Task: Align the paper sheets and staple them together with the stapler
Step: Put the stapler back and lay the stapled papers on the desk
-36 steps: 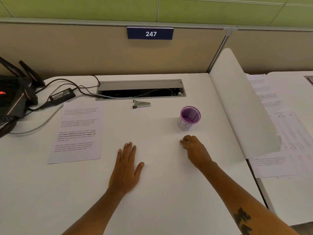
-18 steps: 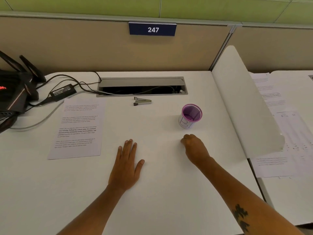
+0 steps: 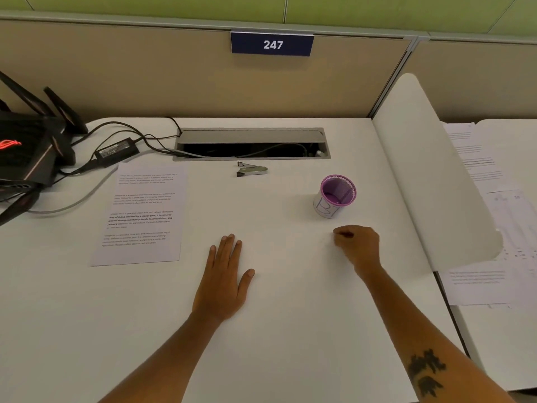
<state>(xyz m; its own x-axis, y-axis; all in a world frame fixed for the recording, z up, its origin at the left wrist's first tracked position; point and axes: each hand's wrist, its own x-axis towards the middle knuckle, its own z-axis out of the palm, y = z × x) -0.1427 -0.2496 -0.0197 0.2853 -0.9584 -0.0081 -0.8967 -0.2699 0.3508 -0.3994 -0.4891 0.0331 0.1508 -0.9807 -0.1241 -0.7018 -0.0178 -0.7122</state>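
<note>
Printed paper sheets (image 3: 142, 216) lie flat on the white desk (image 3: 290, 330), left of centre. A small metal stapler (image 3: 251, 169) rests further back, just in front of the cable slot. My left hand (image 3: 223, 282) lies flat on the desk, palm down, fingers together, holding nothing, right of the sheets. My right hand (image 3: 359, 247) rests on the desk with fingers curled in a loose fist, just below a purple mesh cup; nothing shows in it.
The purple mesh cup (image 3: 335, 196) stands right of the stapler. A cable slot (image 3: 251, 144) opens at the back. A black router (image 3: 26, 152), power adapter (image 3: 116, 151) and cables crowd the left. A white divider (image 3: 430, 175) borders the right; more papers (image 3: 494, 228) lie beyond it.
Both hands stay in place on the desk. The view has shifted slightly; nothing was picked up or moved.
</note>
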